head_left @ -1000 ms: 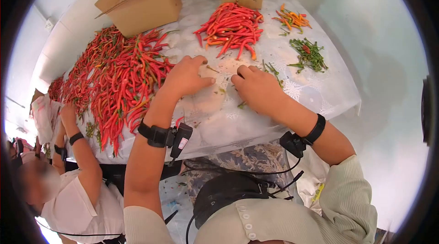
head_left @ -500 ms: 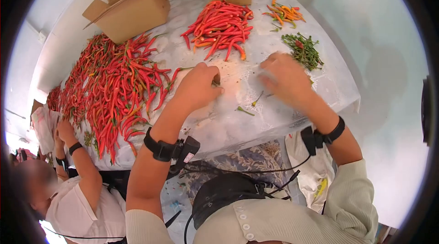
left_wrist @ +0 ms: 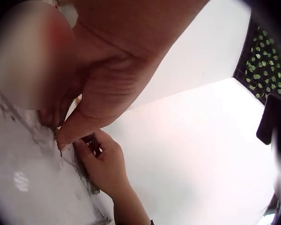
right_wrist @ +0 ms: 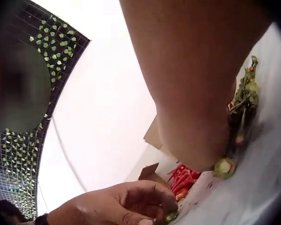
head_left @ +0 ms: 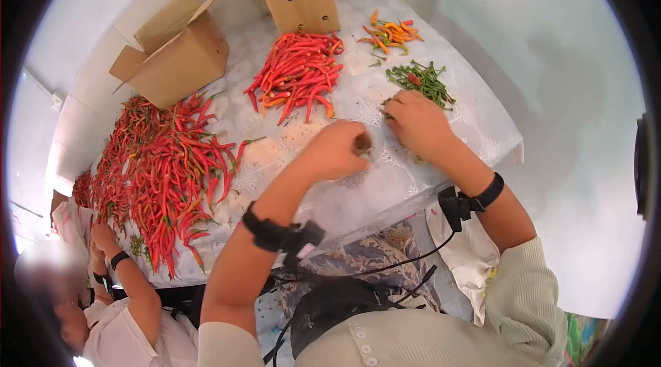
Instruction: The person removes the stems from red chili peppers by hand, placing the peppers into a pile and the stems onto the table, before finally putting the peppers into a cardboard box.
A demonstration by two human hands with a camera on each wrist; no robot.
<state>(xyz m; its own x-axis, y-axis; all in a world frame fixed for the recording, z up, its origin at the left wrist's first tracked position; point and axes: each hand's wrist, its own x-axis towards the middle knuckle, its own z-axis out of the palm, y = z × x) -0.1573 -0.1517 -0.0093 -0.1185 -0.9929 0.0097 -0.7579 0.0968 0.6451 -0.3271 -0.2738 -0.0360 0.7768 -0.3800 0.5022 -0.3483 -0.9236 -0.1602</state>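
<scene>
My left hand (head_left: 337, 151) is over the middle of the table, thumb and fingers bent toward each other. In the left wrist view it pinches a small green chili stem (left_wrist: 56, 133), mostly covered by the fingers. My right hand (head_left: 421, 122) is to its right, at the near edge of a pile of green stems (head_left: 430, 82). Its fingers point down with their tips hidden, so I cannot tell whether they grip anything. In the right wrist view, loose stems (right_wrist: 246, 96) and a green stem cap (right_wrist: 225, 167) lie beside that hand.
Trimmed red chilies (head_left: 296, 74) are heaped before a tall carton (head_left: 299, 5). Orange chilies (head_left: 392, 35) lie back right. A large mound of stemmed red chilies (head_left: 158, 181) fills the left, by an open box (head_left: 179, 64). Another person's arm (head_left: 138, 284) reaches in at far left.
My left hand has moved right, over where loose stems lay. My right hand has come closer to the green stem pile. The head view has shifted, so the table appears lower and further left.
</scene>
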